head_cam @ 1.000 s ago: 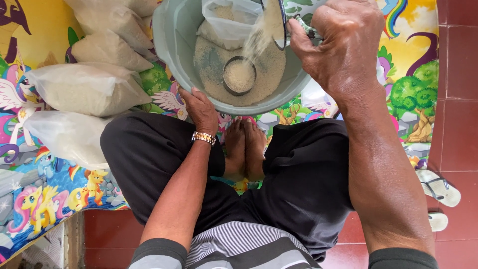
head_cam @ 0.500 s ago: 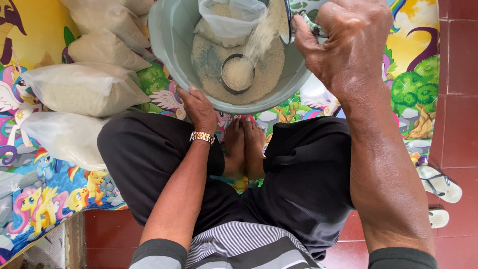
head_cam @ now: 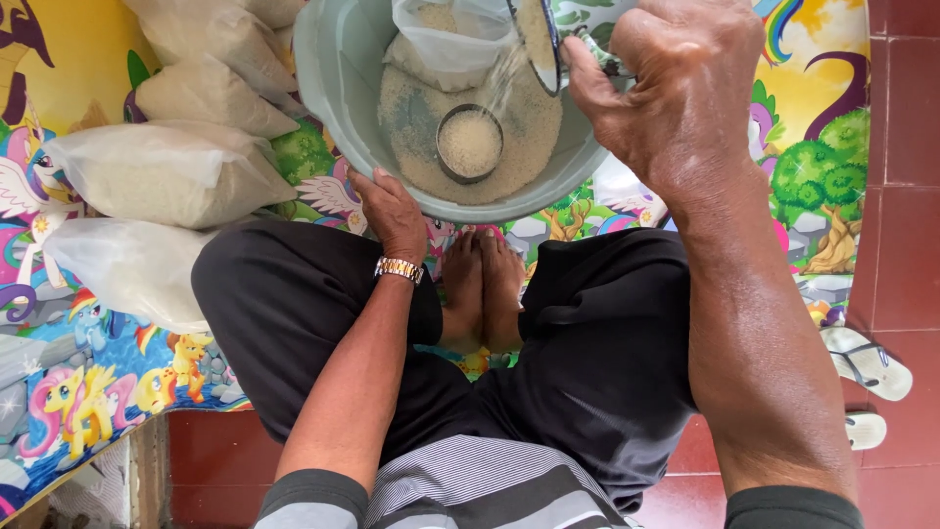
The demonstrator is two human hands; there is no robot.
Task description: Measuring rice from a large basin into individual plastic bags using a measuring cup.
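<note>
the person sits cross-legged on a bright cartoon-printed mat with a pale grey-green plastic basin just past the bare feet. the basin holds a shallow bed of pale rice grains. a small round metal can stands upright in the middle of that bed, filled nearly to its rim with the same grain. at the far side of the basin a clear plastic bag leans open, part filled with rice.

the right hand is closed in a fist around the handle of a tilted enamel mug with a dark rim, held above the basin. a thin stream of grains falls from the mug's lip toward the bag's mouth and the bed below.

the left hand rests on the near rim of the basin, fingers curled over the edge, with a metal watch at the wrist.

to the person's left, filled bags of rice lie stacked on the mat, just beside the basin. a pair of pale sandals lies on the red tile floor to the right.
</note>
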